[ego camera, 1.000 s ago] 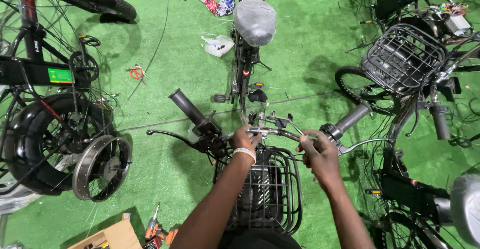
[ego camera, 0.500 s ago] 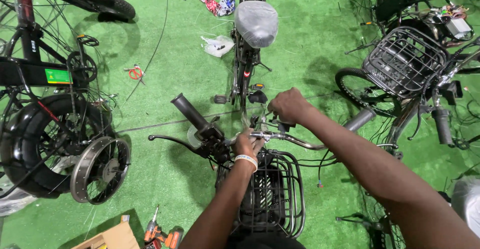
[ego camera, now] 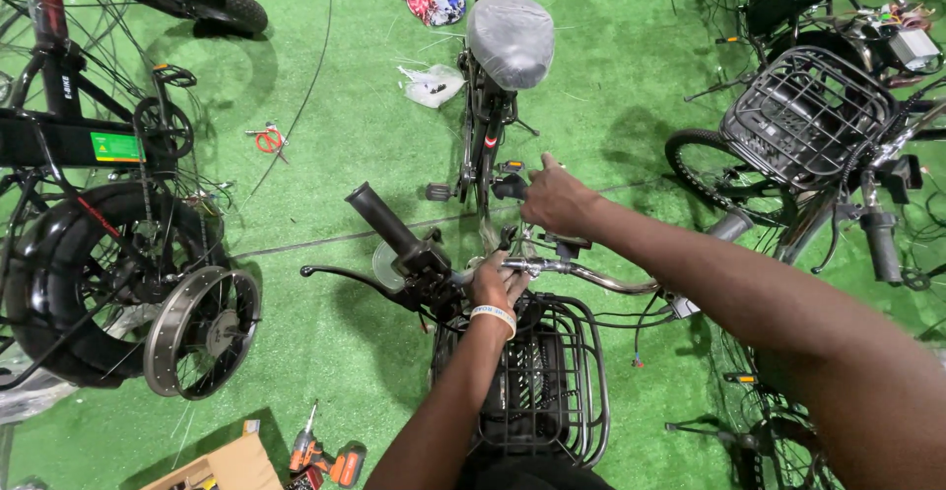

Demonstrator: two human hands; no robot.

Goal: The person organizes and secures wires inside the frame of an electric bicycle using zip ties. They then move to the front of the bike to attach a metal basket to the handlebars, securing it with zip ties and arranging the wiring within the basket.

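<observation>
Black wire basket [ego camera: 576,392] (contents unclear); left hand [ego camera: 498,283] grasps handlebar [ego camera: 591,275], right hand [ego camera: 557,199] clenched above.

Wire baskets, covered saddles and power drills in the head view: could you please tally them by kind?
Wire baskets: 2, front basket below the hands, second basket at right
Covered saddles: 1, grey saddle
Power drills: 1, orange drill
Total: 4

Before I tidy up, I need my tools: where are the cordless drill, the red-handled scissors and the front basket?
cordless drill [ego camera: 330,460], head view, orange-and-black body.
red-handled scissors [ego camera: 268,139], head view, handles.
front basket [ego camera: 594,392], head view, right rim wire.
</observation>
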